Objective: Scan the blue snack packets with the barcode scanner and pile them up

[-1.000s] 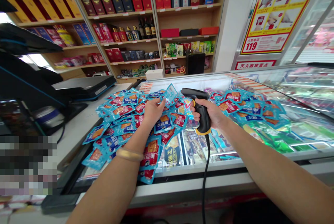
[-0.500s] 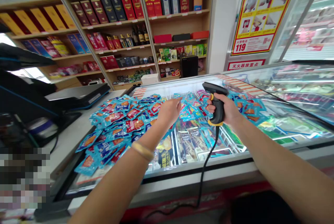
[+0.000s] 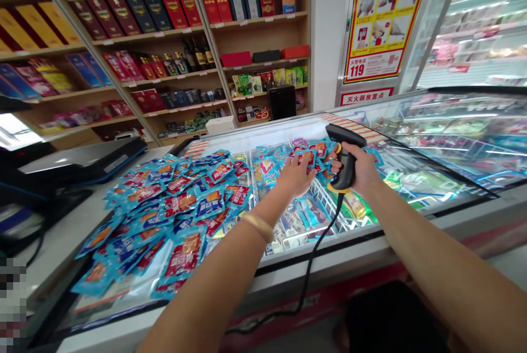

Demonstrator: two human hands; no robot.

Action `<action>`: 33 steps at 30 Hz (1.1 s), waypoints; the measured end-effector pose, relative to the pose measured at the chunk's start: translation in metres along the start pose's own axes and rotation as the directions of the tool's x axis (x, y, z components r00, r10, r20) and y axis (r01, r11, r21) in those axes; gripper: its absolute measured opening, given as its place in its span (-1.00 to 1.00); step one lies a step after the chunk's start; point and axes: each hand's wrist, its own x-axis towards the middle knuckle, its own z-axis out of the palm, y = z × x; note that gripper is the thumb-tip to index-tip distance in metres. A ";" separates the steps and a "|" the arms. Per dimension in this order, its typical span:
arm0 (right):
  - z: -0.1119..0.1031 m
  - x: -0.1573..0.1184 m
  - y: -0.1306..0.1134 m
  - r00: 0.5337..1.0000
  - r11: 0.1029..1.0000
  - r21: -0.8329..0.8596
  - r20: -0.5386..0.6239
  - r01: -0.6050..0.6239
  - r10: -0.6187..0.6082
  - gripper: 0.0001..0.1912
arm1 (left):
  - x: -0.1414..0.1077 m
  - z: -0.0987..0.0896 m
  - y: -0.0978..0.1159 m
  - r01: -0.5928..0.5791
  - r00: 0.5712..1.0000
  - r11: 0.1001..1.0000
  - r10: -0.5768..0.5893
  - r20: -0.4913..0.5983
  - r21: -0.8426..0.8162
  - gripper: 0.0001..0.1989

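My right hand (image 3: 364,169) grips a black and yellow barcode scanner (image 3: 345,163), its head tilted up to the left and its cable hanging below. To the scanner's left, my left hand (image 3: 295,178) has its fingers and thumb on a small red and blue snack packet (image 3: 305,158), which seems to be between them; the fingertips are partly hidden. More such packets (image 3: 321,150) lie around it. A large heap of the same red and blue packets (image 3: 179,202) covers the freezer's glass at the left. A bracelet (image 3: 259,225) circles my left wrist.
Through the glass of the chest freezer (image 3: 284,281) wire baskets (image 3: 327,202) of packaged goods show. The scanner's black cable (image 3: 307,281) drapes over the front edge. A counter scale (image 3: 88,158) stands at left. Shelves (image 3: 162,79) of boxes and bottles rise behind.
My left hand has moved right, from a closed shape above the freezer to a packet near the scanner. The right hand keeps hold of the scanner. The view has shifted to the right.
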 end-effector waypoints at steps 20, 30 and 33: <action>0.119 0.009 0.063 0.953 0.981 -0.025 0.234 -0.190 0.191 -0.75 | -0.084 -0.074 -0.162 0.516 0.853 0.841 -0.488 -0.185 0.161 -0.54; 0.123 0.000 0.087 0.912 0.934 -0.067 0.203 -0.350 0.356 -0.78 | -0.090 -0.074 -0.159 0.533 0.813 0.845 -0.500 -0.297 0.037 -0.64; 0.118 -0.001 0.086 0.911 0.925 -0.070 0.161 -0.374 0.380 -0.79 | -0.092 -0.076 -0.164 0.473 0.755 0.876 -0.457 -0.470 -0.092 -0.66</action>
